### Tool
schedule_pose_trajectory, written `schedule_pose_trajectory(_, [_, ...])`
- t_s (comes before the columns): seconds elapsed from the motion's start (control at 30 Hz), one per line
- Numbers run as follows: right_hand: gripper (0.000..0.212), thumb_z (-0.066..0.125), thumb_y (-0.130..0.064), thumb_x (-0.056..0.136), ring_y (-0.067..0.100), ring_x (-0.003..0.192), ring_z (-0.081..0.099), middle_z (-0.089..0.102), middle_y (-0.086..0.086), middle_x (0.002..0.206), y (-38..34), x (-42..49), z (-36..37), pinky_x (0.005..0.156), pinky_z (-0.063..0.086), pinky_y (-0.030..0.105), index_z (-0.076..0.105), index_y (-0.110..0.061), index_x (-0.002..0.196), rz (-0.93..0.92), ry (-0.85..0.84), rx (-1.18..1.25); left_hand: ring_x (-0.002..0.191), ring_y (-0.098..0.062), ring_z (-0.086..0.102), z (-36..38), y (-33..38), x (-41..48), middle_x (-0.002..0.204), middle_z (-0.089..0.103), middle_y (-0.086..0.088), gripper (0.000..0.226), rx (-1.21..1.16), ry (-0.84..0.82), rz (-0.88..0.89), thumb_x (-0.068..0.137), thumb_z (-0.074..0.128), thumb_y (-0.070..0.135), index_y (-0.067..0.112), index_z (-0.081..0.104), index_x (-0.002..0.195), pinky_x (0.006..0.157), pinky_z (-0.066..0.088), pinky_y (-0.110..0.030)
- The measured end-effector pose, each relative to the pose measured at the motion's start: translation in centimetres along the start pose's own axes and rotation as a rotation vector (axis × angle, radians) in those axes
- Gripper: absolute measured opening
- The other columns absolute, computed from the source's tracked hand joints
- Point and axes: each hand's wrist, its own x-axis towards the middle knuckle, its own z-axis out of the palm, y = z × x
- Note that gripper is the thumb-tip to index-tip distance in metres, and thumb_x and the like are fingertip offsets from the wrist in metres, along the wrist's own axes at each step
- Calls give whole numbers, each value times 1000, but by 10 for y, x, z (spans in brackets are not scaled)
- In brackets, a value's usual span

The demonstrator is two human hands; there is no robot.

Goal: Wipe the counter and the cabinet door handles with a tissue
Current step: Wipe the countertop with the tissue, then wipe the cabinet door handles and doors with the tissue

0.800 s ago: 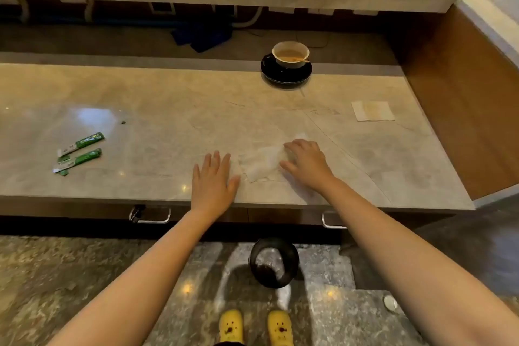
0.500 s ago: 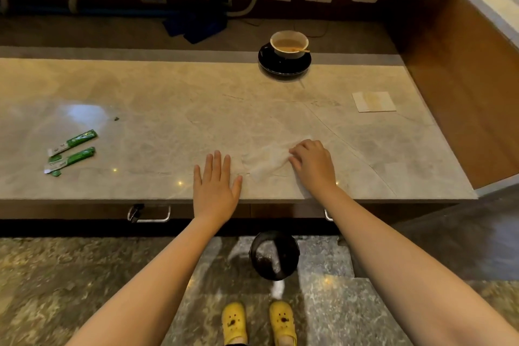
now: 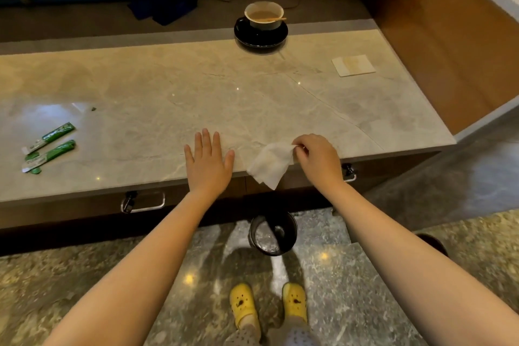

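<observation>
We see the right hand (image 3: 318, 159) pinching one white tissue (image 3: 270, 164) by its upper corner between thumb and fingertips, at the near edge of the marble table (image 3: 196, 98). The tissue hangs slackly from that pinch; its long axis runs diagonally, from the held corner down and to the left, and its free lower corner points downward past the table edge, in front of the cabinet face. The left hand (image 3: 207, 161) lies flat on the table just left of the tissue, palm down, fingers spread and pointing away from us; it does not touch the tissue.

At the far side of the table from the tissue stands one cup (image 3: 264, 15) on one black saucer (image 3: 261, 34); the cup holds a pale brown drink, and a thin stick rests across its rim. Below the tissue, on the floor, sits one dark round bin (image 3: 272, 233); we cannot tell what is in it.

Well to the left of the tissue lie two green sachets (image 3: 49, 147), side by side. Far right of the cup lies one pale square card (image 3: 353, 65). Under the table edge we count two metal cabinet door handles: one (image 3: 143, 202) left of the tissue, one (image 3: 349, 173) just right of the right hand and partly hidden by it. Two yellow clogs (image 3: 266, 305) stand on the floor beneath the bin.
</observation>
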Motion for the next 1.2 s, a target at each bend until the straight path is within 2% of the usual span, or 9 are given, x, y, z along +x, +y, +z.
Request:
schedule_pose_trajectory(0.13, [15, 51, -14, 85, 23, 87, 58, 68, 8, 93, -1, -13, -9, 72, 47, 34, 64, -11, 93, 22, -113, 65, 144, -26, -1, -11, 1, -6, 156, 7, -13, 55, -151, -21, 59, 97, 24, 44, 15, 22, 144, 116, -2, -47])
schedule_pose_trajectory(0.3, [14, 55, -15, 83, 18, 79, 60, 70, 7, 88, -5, -26, -17, 62, 44, 23, 67, -11, 89, 80, -272, 266, 133, -17, 36, -17, 30, -47, 141, 46, -5, 43, -542, -117, 312, 93, 50, 28, 17, 43, 135, 111, 29, -35])
schedule_pose_trajectory(0.4, [13, 56, -15, 83, 15, 72, 57, 68, 6, 82, 1, -40, -21, 58, 40, 18, 68, -12, 88, 91, -330, 354, 117, -16, 49, -8, 49, -66, 129, 57, -3, 45, -557, -107, 375, 90, 57, 17, 20, 46, 133, 98, 40, -30])
schedule_pose_trajectory(0.5, [12, 57, -15, 84, 15, 74, 58, 65, 1, 80, 15, -52, -25, 64, 44, 22, 68, -13, 89, 92, -411, 435, 102, -19, 55, -1, 59, -76, 111, 63, -5, 41, -545, -59, 327, 87, 60, 13, 21, 52, 127, 89, 45, -34])
schedule_pose_trajectory(0.63, [16, 54, -15, 86, 17, 71, 58, 68, 12, 84, 35, -68, -18, 66, 45, 29, 67, -12, 93, 54, -540, 498, 87, -15, 56, 18, 70, -90, 92, 65, 0, 15, -522, -51, 246, 86, 61, 19, 22, 66, 99, 77, 45, -30])
schedule_pose_trajectory(0.8, [20, 57, -35, 84, 7, 67, 55, 65, -1, 80, 61, -93, 16, 62, 42, 20, 68, -18, 90, 95, -644, 522, 71, -6, 52, 67, 76, -101, 81, 61, 4, 8, -496, -37, 47, 85, 61, 18, 19, 67, 90, 60, 36, -15])
schedule_pose_trajectory(0.93, [15, 64, -26, 80, 10, 68, 54, 62, -1, 72, 89, -98, 62, 57, 39, 19, 68, -13, 85, 163, -547, 446, 67, -4, 50, 113, 69, -88, 73, 55, 10, 4, -501, -118, 9, 81, 66, 16, 19, 67, 83, 61, 37, -16])
schedule_pose_trajectory(1.07, [9, 62, -19, 79, 20, 69, 59, 65, 8, 71, 123, -93, 128, 62, 44, 32, 67, -12, 80, 205, -498, 374, 69, -13, 52, 171, 51, -62, 73, 55, 3, 3, -489, -179, 15, 78, 69, 14, 17, 68, 78, 66, 41, -27])
schedule_pose_trajectory(1.2, [8, 61, -20, 81, 18, 62, 55, 61, 2, 64, 155, -91, 196, 60, 44, 34, 66, -16, 77, 186, -464, 364, 71, -18, 55, 239, 24, -39, 78, 59, -3, 3, -466, -175, 49, 77, 70, 13, 15, 69, 80, 69, 43, -31])
